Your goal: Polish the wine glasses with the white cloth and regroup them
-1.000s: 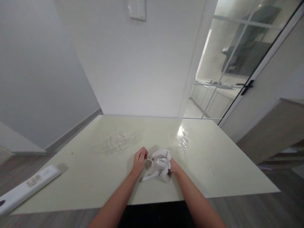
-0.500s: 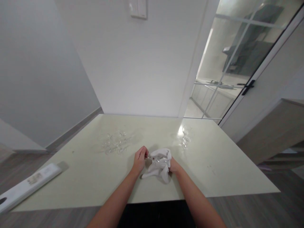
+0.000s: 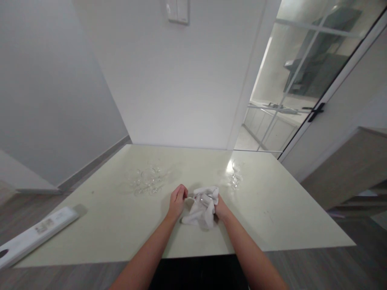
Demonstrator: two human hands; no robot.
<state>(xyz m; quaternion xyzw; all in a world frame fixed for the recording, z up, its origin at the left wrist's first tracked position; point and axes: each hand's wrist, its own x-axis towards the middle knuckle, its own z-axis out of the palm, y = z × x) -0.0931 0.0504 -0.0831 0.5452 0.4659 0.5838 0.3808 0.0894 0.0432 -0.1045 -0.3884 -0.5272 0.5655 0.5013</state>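
Observation:
In the head view my left hand (image 3: pixel 178 198) pinches the thin stem end of a clear stemmed glass (image 3: pixel 191 197), which lies sideways between my hands. A crumpled white cloth (image 3: pixel 198 213) wraps the bowl end and hangs down over the pale table. My right hand (image 3: pixel 221 208) grips the cloth from the right, with most of its fingers hidden behind the fabric. Both hands are near the table's front half. Farther off to the left stand several clear glasses (image 3: pixel 148 179), and a smaller group of clear glasses (image 3: pixel 234 177) is at the back right.
The pale table (image 3: pixel 287 209) meets a white wall at its back edge. A long white box (image 3: pixel 39 233) lies across the left front corner. A glass-paned door with a black handle (image 3: pixel 316 110) is beyond the table on the right.
The cloth has shifted and its folds look different around the glass. Both hands stay in nearly the same place, still holding the glass and the cloth.

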